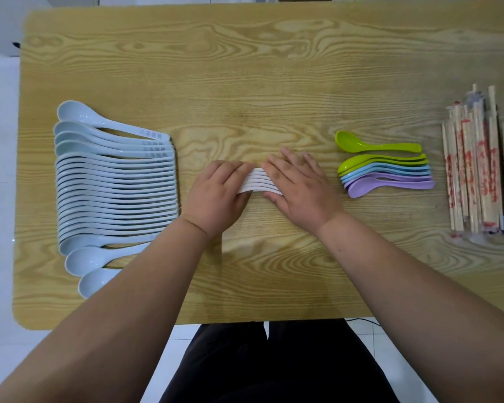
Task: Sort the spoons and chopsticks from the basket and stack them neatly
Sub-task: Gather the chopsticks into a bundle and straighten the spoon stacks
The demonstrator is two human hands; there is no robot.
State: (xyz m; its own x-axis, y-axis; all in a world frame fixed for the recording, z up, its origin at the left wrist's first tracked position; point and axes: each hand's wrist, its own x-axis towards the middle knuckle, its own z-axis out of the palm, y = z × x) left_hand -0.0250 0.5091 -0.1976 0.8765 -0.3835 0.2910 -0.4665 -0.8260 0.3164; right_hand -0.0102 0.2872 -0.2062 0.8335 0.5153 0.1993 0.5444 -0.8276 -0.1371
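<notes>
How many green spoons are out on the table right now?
2. One green spoon lies alone; a second green spoon tops the coloured stack just nearer. Others may be hidden.

Both forearms extended forward; left hand [216, 193] and right hand [298, 189] palms down, fingers [277, 170] angled inward.

The far half of the tabletop [245, 68] lies bare. White spoons [114, 187] block the left; coloured spoons [384, 173] and chopsticks [474, 170] the right.
</notes>
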